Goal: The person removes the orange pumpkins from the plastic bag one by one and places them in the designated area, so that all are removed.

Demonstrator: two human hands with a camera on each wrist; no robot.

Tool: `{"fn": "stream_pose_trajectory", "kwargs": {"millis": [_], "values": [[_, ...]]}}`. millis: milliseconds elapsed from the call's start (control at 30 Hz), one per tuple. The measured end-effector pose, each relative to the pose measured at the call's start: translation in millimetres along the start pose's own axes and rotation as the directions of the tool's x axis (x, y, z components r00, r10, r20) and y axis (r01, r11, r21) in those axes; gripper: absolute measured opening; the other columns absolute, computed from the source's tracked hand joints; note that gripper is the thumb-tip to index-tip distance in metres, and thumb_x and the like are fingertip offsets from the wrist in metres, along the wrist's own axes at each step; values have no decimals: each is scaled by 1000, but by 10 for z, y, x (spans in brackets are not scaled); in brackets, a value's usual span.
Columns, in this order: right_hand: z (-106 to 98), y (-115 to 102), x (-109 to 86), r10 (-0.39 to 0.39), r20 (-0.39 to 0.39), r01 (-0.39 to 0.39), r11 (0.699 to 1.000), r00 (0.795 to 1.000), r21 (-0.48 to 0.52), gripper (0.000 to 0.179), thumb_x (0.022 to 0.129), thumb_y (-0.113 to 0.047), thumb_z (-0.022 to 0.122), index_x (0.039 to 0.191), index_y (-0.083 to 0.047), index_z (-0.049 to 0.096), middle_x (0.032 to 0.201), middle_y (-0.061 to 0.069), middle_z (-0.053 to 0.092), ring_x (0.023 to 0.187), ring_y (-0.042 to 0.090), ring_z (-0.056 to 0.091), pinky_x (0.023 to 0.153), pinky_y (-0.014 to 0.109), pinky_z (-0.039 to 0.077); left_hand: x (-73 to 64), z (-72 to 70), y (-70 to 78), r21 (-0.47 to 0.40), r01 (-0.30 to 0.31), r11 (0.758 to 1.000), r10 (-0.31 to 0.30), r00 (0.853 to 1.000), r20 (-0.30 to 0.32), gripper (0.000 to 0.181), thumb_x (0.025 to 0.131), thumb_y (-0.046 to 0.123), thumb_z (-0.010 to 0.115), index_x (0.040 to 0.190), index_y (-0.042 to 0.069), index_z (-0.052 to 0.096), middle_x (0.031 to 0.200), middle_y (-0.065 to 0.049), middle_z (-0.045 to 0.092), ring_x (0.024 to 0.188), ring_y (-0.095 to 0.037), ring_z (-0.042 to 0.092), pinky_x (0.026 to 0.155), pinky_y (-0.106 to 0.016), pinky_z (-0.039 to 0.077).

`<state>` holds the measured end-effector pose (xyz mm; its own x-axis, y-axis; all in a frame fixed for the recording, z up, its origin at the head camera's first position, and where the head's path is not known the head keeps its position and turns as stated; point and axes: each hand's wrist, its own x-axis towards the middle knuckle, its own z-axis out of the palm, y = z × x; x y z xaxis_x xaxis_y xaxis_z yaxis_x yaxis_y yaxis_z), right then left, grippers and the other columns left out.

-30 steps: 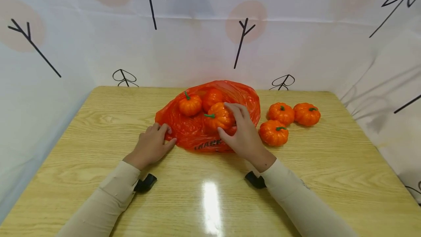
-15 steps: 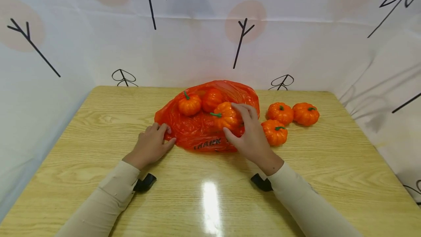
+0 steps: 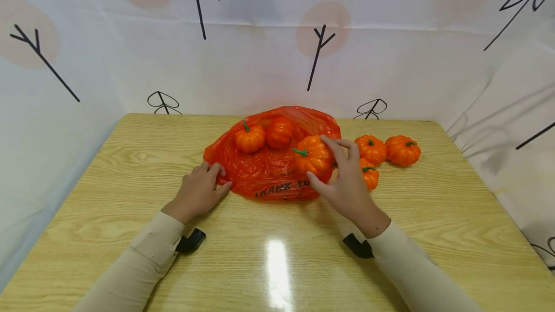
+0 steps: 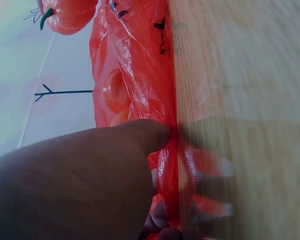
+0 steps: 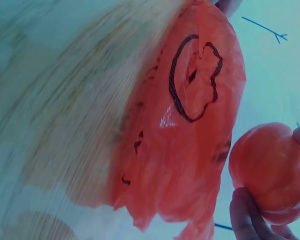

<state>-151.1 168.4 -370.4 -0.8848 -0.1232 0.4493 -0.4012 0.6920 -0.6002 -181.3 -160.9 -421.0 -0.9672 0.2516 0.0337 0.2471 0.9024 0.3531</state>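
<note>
Currently, the right hand [image 3: 349, 194] grips an orange pumpkin [image 3: 314, 157] with the thumb at its near side and the fingers at its far side. The gripped pumpkin is raised over the right part of a red plastic bag [image 3: 256, 175], its green stem pointing left in the head view. The right wrist view shows it off the table, against the pale backdrop.

The left hand [image 3: 197, 194] pinches the near left edge of the bag between thumb and curled fingers; the hand is low at the table surface. The bag lies spread on the wood-grain table [image 3: 147, 158] and bears black lettering, with "THANK" legible.

Two pumpkins are inside the bag: a left inner pumpkin [image 3: 250, 138], stem upward, and a right inner pumpkin [image 3: 279, 133] just beside it.

Three pumpkins stand on the table to the right of the bag: a rear pumpkin [image 3: 372, 150], an outer pumpkin [image 3: 403, 150] next to it, and a front pumpkin [image 3: 370, 178], partly hidden by the right hand.
</note>
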Motion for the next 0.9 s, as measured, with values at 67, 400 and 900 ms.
{"fn": "stream_pose_trajectory", "kwargs": {"millis": [67, 400, 900], "values": [[-37, 11, -19, -5, -16, 5, 1000, 1000, -8, 78, 82, -21, 82, 149, -20, 43, 139, 18, 33, 74, 22, 49, 59, 28, 46, 2, 0, -2, 0, 1, 1000, -1, 1000, 0, 29, 94, 39, 66, 104, 14, 55, 97, -8, 52, 90, -29, 52, 77, -49, 40], [-228, 140, -55, -42, -82, 47, 997, 996, 57, 77, 77, -4, 83, 142, -3, 40, 158, 13, 31, 142, 38, 39, 106, 59, 42, 3, -15, 9, -2, 3, 1000, -3, 1000, 0, 29, 94, 40, 65, 104, 14, 55, 97, -8, 52, 91, -29, 52, 78, -49, 40], [-528, 368, -99, -43, -219, 53, 998, 975, 39, 82, 76, 1, 80, 147, -4, 39, 136, 23, 41, 112, 9, 46, 89, 5, 37, -2, -4, 2, -5, -1, 1000, 1, 1000, -2, 28, 94, 39, 66, 103, 15, 54, 94, -7, 50, 87, -26, 50, 75, -46, 38]]}}
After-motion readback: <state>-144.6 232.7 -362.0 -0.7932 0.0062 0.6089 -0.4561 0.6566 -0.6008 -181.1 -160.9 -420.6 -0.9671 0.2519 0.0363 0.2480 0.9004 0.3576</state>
